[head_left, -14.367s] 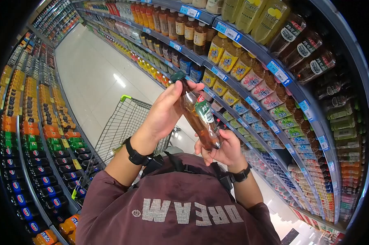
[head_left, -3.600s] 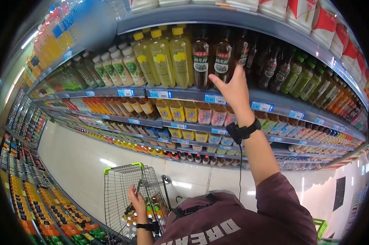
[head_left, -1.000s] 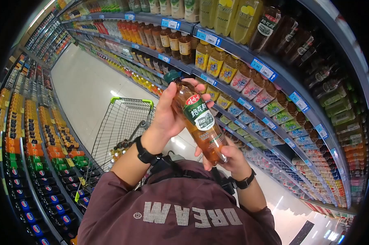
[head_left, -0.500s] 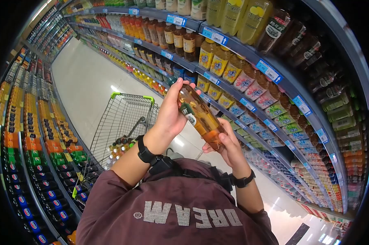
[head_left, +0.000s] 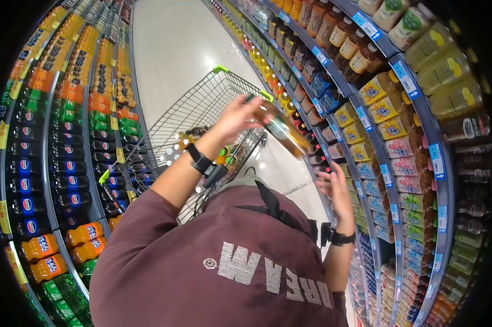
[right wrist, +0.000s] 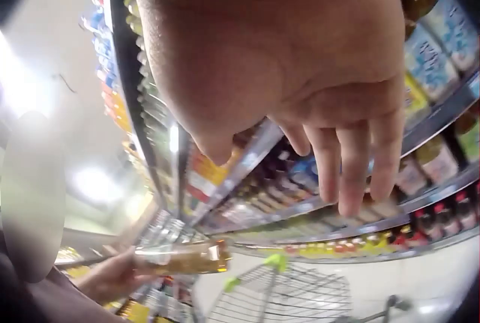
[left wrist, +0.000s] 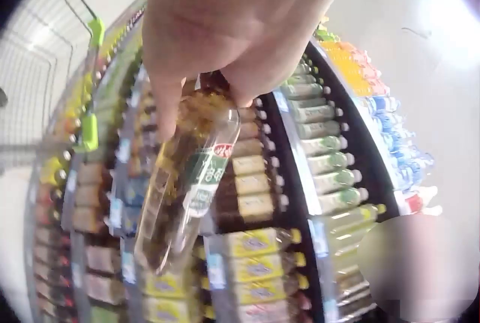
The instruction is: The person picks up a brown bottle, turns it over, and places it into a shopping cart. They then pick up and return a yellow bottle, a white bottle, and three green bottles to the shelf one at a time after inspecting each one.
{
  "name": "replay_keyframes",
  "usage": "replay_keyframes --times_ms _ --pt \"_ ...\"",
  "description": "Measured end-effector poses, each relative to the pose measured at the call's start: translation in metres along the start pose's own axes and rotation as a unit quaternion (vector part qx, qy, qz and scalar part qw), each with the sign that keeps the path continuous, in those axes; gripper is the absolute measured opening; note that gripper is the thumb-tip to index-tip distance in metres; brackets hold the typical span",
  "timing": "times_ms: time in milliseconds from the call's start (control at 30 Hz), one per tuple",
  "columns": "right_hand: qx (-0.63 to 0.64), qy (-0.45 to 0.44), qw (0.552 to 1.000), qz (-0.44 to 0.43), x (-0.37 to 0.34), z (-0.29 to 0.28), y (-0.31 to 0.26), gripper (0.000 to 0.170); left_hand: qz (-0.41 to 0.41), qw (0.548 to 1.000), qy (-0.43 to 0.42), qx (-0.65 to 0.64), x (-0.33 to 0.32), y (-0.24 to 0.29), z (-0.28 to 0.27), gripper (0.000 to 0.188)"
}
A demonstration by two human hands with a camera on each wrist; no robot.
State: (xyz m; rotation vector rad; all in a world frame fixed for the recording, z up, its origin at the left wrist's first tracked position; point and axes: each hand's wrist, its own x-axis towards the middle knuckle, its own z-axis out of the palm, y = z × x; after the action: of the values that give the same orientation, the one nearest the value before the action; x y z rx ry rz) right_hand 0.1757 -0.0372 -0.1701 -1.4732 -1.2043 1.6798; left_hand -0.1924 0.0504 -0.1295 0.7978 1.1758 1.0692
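My left hand (head_left: 238,120) grips a plastic bottle (head_left: 284,132) of amber drink by its neck, just below the dark green cap. The bottle is tilted, its base pointing towards the right-hand shelves, and it is blurred in the head view. In the left wrist view a green and white label with a red mark shows on the bottle (left wrist: 187,188). Apart from the bottle's base, my right hand (head_left: 336,191) holds nothing, and its fingers are loosely spread. The wire shopping cart (head_left: 189,101) stands ahead, close by my left hand, with several bottles (head_left: 175,150) inside.
Drink shelves (head_left: 390,139) with blue price tags run along the right. On the left are shelves of dark cola bottles (head_left: 25,163) and orange soda bottles (head_left: 39,248). A pale tiled floor (head_left: 167,38) stretches ahead between them.
My right hand has let go of the bottle's base, while my left hand keeps it by the neck. The head view has turned, bringing the cart nearer the middle. Earlier, my right hand reached to the shelf.
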Motion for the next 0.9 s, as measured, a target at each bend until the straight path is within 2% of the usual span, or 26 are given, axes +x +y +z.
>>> replay_keyframes --times_ms 67,100,133,167,200,233,267,300,333,367,400,433,467,533,567,600,633,667,700,733,767,800,867,900 --pt "-0.121 0.051 0.991 0.023 0.017 -0.020 0.053 0.059 0.033 0.989 0.138 0.039 0.011 -0.017 -0.049 0.039" --pt "-0.182 0.069 0.979 0.053 0.021 -0.032 0.080 0.059 0.063 0.978 0.188 0.060 0.027 -0.043 -0.086 0.035" --pt "-0.242 0.087 0.963 0.084 0.021 -0.045 0.114 0.059 0.128 0.954 0.252 0.098 0.040 -0.065 -0.115 0.038" --pt "-0.324 0.131 0.936 0.026 0.017 -0.065 0.180 0.058 0.136 0.931 0.291 0.173 0.053 -0.089 -0.154 0.039" --pt "-0.403 0.172 0.898 -0.033 0.005 -0.078 0.235 0.058 0.115 0.910 0.349 0.191 0.060 -0.101 -0.172 0.040" --pt "-0.387 0.132 0.904 0.128 -0.014 -0.081 0.249 0.061 0.068 0.907 0.367 0.196 0.069 -0.115 -0.191 0.043" --pt "-0.358 0.090 0.883 0.288 -0.039 -0.084 0.261 0.065 0.019 0.902 0.382 0.200 0.076 -0.135 -0.210 0.046" --pt "-0.443 0.084 0.859 0.244 -0.072 -0.090 0.306 0.067 0.013 0.905 0.378 0.194 0.089 -0.177 -0.238 0.046" --pt "-0.351 0.074 0.864 0.353 -0.100 -0.081 0.305 0.066 0.017 0.886 0.409 0.219 0.109 -0.230 -0.268 0.050" --pt "-0.240 0.010 0.896 0.374 -0.135 -0.087 0.329 0.067 0.019 0.865 0.439 0.244 0.125 -0.259 -0.283 0.054" --pt "-0.064 0.099 0.875 0.470 -0.161 -0.070 0.331 0.064 0.013 0.870 0.430 0.239 0.129 -0.260 -0.283 0.054" --pt "-0.007 0.161 0.857 0.489 -0.187 -0.056 0.329 0.062 -0.042 0.868 0.407 0.280 0.125 -0.260 -0.277 0.058" --pt "-0.029 0.157 0.842 0.516 -0.208 -0.051 0.325 0.060 -0.096 0.863 0.378 0.320 0.120 -0.261 -0.267 0.062" --pt "-0.037 0.141 0.792 0.593 -0.228 -0.028 0.282 0.062 -0.090 0.836 0.299 0.451 0.132 -0.316 -0.288 0.065" --pt "0.030 0.229 0.800 0.554 -0.240 -0.004 0.272 0.059 -0.101 0.852 0.181 0.481 0.139 -0.338 -0.305 0.067" --pt "0.051 0.187 0.808 0.557 -0.255 -0.011 0.287 0.058 0.045 0.842 0.191 0.502 0.148 -0.412 -0.327 0.064" --pt "0.058 0.231 0.792 0.562 -0.260 0.001 0.272 0.056 -0.040 0.891 0.052 0.449 0.139 -0.371 -0.307 0.065" --pt "0.065 0.275 0.775 0.565 -0.253 0.011 0.252 0.056 -0.155 0.859 -0.052 0.484 0.144 -0.353 -0.293 0.064" --pt "0.052 0.312 0.784 0.533 -0.247 0.015 0.232 0.056 -0.081 0.841 -0.070 0.530 0.150 -0.398 -0.306 0.062" --pt "0.034 0.345 0.791 0.504 -0.242 0.014 0.216 0.061 -0.096 0.827 -0.139 0.536 0.159 -0.419 -0.309 0.060" --pt "0.034 0.381 0.801 0.460 -0.239 0.007 0.204 0.062 -0.129 0.820 -0.131 0.543 0.155 -0.413 -0.298 0.059" --pt "0.030 0.409 0.812 0.415 -0.234 -0.003 0.197 0.064 -0.105 0.808 -0.094 0.571 0.150 -0.404 -0.287 0.056" --pt "-0.004 0.503 0.812 0.295 -0.213 -0.027 0.169 0.062 -0.163 0.761 -0.119 0.617 0.156 -0.388 -0.274 0.056" --pt "-0.058 0.533 0.812 0.230 -0.204 -0.040 0.150 0.062 -0.218 0.840 -0.113 0.483 0.158 -0.375 -0.264 0.058"
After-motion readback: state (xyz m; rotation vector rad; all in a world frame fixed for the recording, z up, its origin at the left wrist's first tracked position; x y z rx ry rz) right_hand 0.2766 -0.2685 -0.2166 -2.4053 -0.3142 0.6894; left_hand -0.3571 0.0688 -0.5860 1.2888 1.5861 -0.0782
